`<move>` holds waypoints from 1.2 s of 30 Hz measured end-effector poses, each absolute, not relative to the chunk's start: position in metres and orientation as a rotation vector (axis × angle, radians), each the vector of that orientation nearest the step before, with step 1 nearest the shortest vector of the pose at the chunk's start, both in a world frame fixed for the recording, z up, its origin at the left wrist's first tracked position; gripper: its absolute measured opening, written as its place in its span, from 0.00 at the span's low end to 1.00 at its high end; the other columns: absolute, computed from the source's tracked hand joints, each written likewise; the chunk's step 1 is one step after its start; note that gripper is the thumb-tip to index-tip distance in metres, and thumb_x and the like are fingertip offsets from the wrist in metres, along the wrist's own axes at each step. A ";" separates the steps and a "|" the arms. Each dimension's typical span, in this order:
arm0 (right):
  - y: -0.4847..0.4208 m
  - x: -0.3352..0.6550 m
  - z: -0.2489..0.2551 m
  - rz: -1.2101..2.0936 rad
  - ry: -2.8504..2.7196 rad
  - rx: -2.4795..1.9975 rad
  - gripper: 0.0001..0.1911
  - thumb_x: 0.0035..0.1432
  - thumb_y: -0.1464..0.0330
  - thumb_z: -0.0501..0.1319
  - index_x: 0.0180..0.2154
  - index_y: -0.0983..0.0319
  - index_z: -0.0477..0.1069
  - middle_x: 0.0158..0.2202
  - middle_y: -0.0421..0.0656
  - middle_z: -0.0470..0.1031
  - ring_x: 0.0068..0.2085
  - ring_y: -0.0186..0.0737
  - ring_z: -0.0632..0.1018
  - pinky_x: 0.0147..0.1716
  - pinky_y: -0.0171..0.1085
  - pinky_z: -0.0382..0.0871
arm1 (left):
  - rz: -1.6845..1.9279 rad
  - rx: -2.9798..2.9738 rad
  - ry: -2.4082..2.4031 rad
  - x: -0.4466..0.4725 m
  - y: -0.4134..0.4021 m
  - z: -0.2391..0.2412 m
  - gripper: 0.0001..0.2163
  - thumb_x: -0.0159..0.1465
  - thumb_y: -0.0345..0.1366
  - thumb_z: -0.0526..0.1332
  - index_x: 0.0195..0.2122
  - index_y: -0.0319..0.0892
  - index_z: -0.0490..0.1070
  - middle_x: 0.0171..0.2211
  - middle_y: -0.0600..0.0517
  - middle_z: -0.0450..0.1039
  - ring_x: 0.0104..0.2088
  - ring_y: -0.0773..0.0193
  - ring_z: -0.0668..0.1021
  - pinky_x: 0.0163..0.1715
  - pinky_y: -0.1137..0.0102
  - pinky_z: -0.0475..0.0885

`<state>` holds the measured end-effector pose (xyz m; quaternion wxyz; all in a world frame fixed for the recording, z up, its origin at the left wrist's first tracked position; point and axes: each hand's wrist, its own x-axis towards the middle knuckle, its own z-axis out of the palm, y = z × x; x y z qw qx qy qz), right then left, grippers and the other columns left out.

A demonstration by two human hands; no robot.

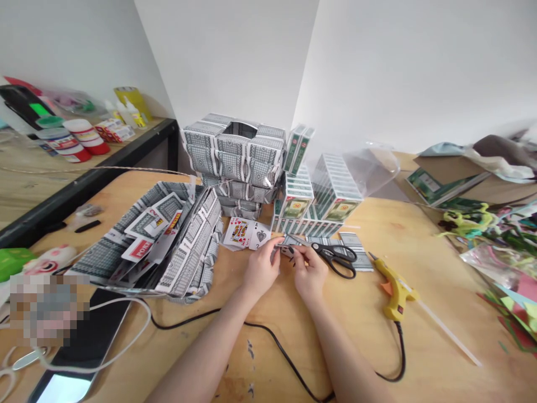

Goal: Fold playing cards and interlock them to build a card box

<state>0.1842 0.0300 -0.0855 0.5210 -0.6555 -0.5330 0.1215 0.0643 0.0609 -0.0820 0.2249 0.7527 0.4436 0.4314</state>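
Note:
Both hands meet over the wooden table (pixel 419 268) on one playing card (pixel 287 243) with a grey patterned back. My left hand (pixel 260 270) pinches its left edge, and my right hand (pixel 309 272) pinches its right edge. Black-handled scissors (pixel 338 257) lie just right of the hands. Loose face-up cards (pixel 245 232) lie just behind my left hand. A curved structure built of cards (pixel 168 246) sits to the left.
A tower of folded cards (pixel 235 162) stands at the back, beside stacked card boxes (pixel 319 196). A yellow glue gun (pixel 394 291) lies at right, its black cord (pixel 272 341) running under my arms. Paper scraps (pixel 503 252) crowd the right edge; a tablet (pixel 79 352) lies front left.

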 end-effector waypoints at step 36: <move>0.030 0.184 -0.090 0.176 -1.273 -1.604 0.11 0.55 0.66 0.52 0.30 0.61 0.72 0.24 0.41 0.74 0.23 0.35 0.72 0.23 0.32 0.64 | 1.169 2.104 1.246 0.062 0.058 -0.079 0.14 0.56 0.27 0.54 0.42 0.43 0.70 0.32 0.52 0.77 0.27 0.69 0.77 0.31 0.75 0.72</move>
